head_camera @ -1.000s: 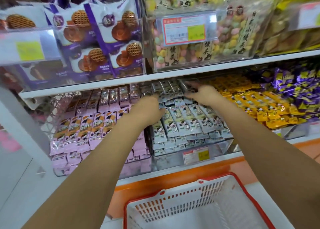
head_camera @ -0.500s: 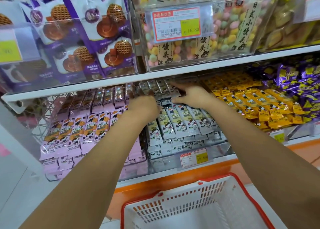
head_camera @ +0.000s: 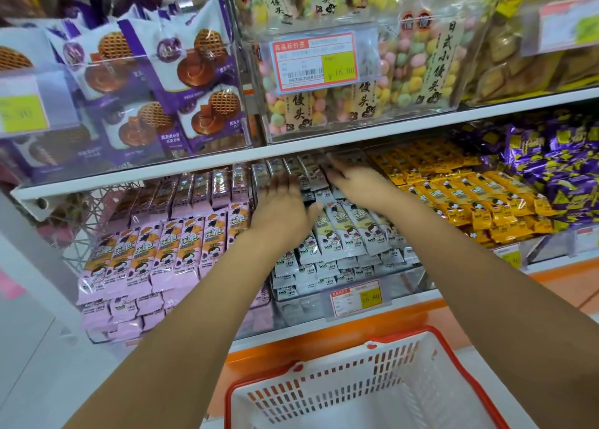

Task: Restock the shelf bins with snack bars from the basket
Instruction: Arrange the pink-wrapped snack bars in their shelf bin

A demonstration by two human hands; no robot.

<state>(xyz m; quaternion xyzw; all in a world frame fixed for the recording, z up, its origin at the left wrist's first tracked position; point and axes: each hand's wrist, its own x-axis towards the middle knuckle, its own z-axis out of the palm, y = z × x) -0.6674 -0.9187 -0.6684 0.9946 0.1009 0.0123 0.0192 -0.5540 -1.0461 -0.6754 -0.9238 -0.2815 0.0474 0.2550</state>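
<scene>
One basket (head_camera: pixel 324 396) stands near, with two hands over it: a left hand (head_camera: pixel 278 211) and a right hand (head_camera: pixel 359 184). Two shelves show, an upper shelf (head_camera: pixel 324 148) and a lower shelf (head_camera: pixel 415 303). The lower carries four piles, left to right: pink bars (head_camera: pixel 162 253), white bars (head_camera: pixel 350 231), yellow bars (head_camera: pixel 453 192) and purple packs (head_camera: pixel 551 169), each beyond counting.

At six o'clock the basket (head_camera: pixel 405 380) is moulded plastic: matt white slotted walls under a glossy red rim. The grey snack bars (head_camera: pixel 343 234) at the centre, the pink snack bars (head_camera: pixel 162 253) at eight o'clock and the yellow snack bars (head_camera: pixel 453 195) at three o'clock wear thin glossy film wrappers with crimped, saw-toothed ends. The purple sweets (head_camera: pixel 557 169) at two o'clock shine harder, like foil. The shelf board (head_camera: pixel 356 138) across the centre is smooth and white, probably painted metal. The bins (head_camera: pixel 389 117) at twelve o'clock have clear rigid plastic fronts, one carrying a paper price tag (head_camera: pixel 316 62) in a shiny sleeve. The waffle bags (head_camera: pixel 197 62) at ten o'clock look satin. At nine o'clock stands thin wire mesh (head_camera: pixel 77 214).
</scene>
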